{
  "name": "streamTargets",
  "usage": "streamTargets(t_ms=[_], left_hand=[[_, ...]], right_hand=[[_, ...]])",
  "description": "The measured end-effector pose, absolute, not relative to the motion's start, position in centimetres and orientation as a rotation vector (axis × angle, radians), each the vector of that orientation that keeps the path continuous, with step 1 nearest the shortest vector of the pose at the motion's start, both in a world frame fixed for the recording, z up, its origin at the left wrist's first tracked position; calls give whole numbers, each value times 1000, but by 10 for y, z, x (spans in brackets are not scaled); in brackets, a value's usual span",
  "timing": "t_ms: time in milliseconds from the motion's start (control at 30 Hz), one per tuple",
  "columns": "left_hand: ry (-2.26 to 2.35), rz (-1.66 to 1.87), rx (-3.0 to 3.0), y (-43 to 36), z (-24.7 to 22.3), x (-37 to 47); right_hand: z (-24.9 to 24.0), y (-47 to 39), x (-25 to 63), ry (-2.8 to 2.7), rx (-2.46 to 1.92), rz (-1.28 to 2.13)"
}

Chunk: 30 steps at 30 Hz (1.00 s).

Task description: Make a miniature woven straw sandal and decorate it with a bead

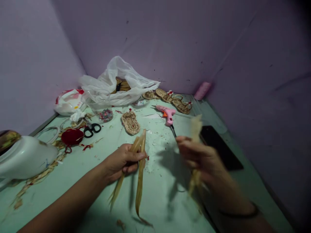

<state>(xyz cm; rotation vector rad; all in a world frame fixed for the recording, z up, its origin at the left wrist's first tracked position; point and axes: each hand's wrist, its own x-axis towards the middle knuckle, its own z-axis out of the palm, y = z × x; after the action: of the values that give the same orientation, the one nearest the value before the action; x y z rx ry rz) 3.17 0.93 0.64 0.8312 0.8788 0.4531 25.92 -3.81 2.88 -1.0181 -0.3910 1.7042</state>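
Note:
Long dry leaf strips (pixel 139 189) are pinched between the thumb and fingers of my left hand (pixel 126 160), near the middle of the table. Their lower ends hang down toward the tabletop. On the right, my right hand (pixel 198 155) is raised and blurred, its fingers closed on another pale leaf strip (pixel 196 124) that sticks out above and below the fist. A small woven sole (pixel 130 122) lies flat beyond my left hand. The pink glue gun (pixel 166 113) rests on the table beyond my right hand.
A black phone (pixel 220 147) lies at the right. Black-handled scissors (pixel 92 130), a red yarn ball (pixel 72 136), a bead cup (pixel 105 115) and a white pot (pixel 29 157) stand or lie left. Farther back are a plastic bag (pixel 119 74), woven pieces (pixel 181 105) and a pink roll (pixel 202 90).

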Motion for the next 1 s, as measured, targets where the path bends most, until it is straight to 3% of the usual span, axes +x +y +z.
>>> streamTargets(t_ms=[67,200,500,1000], left_hand=[[843,398,888,0,3,40],[816,346,1056,-12,0,49],[883,505,1244,-13,6,51],[1172,542,1273,-14,9,55]], right_hand=[[14,-39,229,-514,-1216,1758],[-3,-43,200,-776,-1160,1671],[-4,-41,202,-894,-1338,1455],[-9,-41,203,-1056,-1376,1493]])
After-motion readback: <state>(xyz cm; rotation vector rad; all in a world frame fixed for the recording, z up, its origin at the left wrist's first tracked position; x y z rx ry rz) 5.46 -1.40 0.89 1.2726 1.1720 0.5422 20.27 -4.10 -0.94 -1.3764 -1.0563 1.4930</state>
